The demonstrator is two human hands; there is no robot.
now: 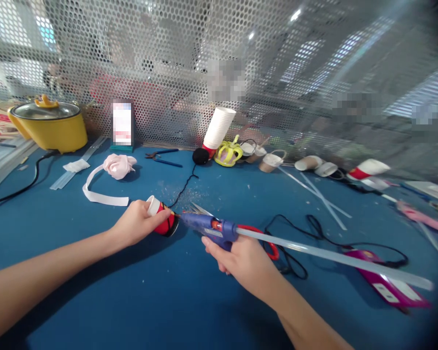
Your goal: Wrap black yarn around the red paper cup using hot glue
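My left hand point(136, 223) is closed round a small red and white paper cup point(164, 221) lying on its side on the blue table point(168, 301). My right hand point(241, 260) grips a blue glue gun point(208, 227) whose nozzle touches the cup's bottom edge. A long clear glue stick point(332, 257) juts from the gun's back to the right. Red-handled scissors point(263, 238) lie under the gun, partly hidden by it.
A yellow pot point(49, 124) stands at the back left. A pink fabric flower with white ribbon point(115, 170), pliers point(162, 156), a stack of white cups point(219, 127), several paper cups point(310, 163), black cords point(314, 233) and a purple packet point(390, 287) lie around. A perforated metal screen point(190, 73) closes the back.
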